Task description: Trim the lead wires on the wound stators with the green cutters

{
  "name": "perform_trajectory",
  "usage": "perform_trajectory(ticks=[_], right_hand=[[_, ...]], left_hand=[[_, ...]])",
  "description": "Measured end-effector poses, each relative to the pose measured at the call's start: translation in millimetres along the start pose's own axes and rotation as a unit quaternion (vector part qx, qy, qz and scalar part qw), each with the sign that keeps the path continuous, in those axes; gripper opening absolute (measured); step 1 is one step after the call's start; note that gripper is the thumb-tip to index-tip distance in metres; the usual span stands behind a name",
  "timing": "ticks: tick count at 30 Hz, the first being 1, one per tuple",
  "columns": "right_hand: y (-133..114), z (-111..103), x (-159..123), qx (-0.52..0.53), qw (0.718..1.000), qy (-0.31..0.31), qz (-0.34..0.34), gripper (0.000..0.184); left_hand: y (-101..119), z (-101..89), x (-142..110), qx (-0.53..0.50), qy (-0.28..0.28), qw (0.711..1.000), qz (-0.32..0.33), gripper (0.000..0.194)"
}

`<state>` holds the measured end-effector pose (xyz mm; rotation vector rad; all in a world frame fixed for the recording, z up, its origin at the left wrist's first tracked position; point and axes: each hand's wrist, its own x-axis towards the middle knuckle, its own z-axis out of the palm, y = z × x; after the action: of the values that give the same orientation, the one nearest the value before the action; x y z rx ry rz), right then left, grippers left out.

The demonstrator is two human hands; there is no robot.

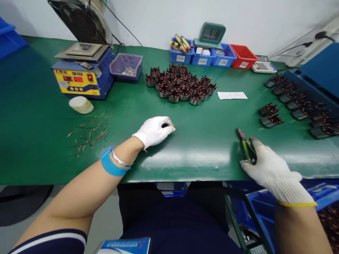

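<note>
My left hand (154, 131), in a white glove, rests on the green mat (198, 141) with its fingers pinched on a thin copper wire (180, 123) that lies on the mat and points right. My right hand (267, 168), also gloved, is closed around green-handled pliers (245, 143) near the table's front edge, jaws pointing away from me. A cluster of several wound copper coils (180, 86) stands beyond my left hand.
A blue solder pot (79, 79) with a fan above stands back left, a white roll (81, 104) and cut wire scraps (90, 134) before it. Small bins (203, 56), a clock (212, 33), a paper slip (232, 95) and rows of coils (299, 102) lie right.
</note>
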<state>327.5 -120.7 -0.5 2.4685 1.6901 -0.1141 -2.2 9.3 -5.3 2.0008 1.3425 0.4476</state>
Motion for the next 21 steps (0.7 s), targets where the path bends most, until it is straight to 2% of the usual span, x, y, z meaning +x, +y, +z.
perform_trajectory(ticks=[2,5,8,12,17,19,21], right_hand=[[-17.1,-3.9,4.5,-0.027,1.0,0.005,-0.003,0.066],[-39.8,-4.5,16.1,-0.043,0.997,0.052,-0.033,0.055],[-54.0,-2.1,31.3,-0.006,0.993,0.092,-0.071,0.058],[-68.3,-3.1,48.7,0.011,0.996,0.054,-0.068,0.062],[-83.9,-9.5,58.3,0.015,0.988,0.073,-0.139,0.061],[-87.1,-12.9,57.9,0.07,0.988,0.064,-0.125,0.063],[-91.1,-15.8,53.9,0.191,0.971,0.018,-0.141,0.065]], left_hand=[[-2.1,1.2,1.4,-0.035,-0.006,0.999,-0.001,0.019],[-4.2,2.8,2.2,-0.09,-0.011,0.996,-0.005,0.017],[-4.1,3.9,1.8,-0.134,-0.016,0.991,-0.02,0.016],[-2.1,4.7,1.1,-0.156,-0.008,0.987,-0.032,0.016],[-1.0,4.9,1.2,-0.163,0.003,0.986,-0.034,0.013],[-0.8,5.2,1.3,-0.17,0.004,0.985,-0.036,0.012],[-0.6,5.3,1.3,-0.171,0.004,0.984,-0.037,0.012]])
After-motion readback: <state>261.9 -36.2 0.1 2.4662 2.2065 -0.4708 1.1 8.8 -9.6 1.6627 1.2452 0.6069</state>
